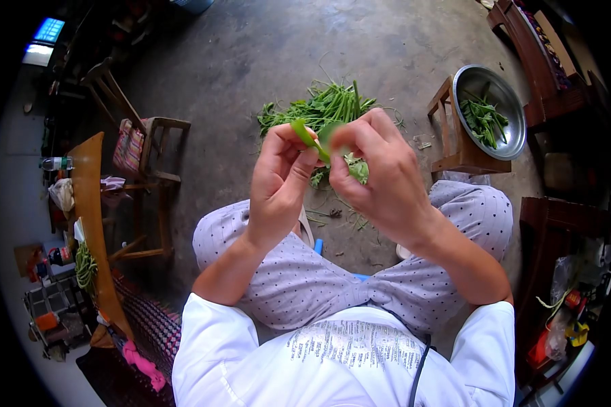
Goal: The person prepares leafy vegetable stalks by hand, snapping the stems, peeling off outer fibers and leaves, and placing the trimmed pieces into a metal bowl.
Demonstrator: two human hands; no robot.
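Note:
A piece of green stem (304, 133) with a leafy part is pinched between the thumb and fingers of my left hand (278, 180). My right hand (383, 176) closes on the leafy end of the same green piece, and its fingertips are slightly blurred. Both hands are raised above my lap, close together. Beyond them on the floor lies a heap of green stems and leaves (312, 107), partly hidden by my hands. More cut greens (483, 119) lie in a metal basin (516, 129) at the right.
The basin rests on a wooden stool (447, 163). A wooden chair (164, 123) and a table (88, 183) with a bottle (56, 163) stand at the left. Scraps (357, 218) lie on the floor between my knees. Dark wooden furniture (557, 108) lines the right side.

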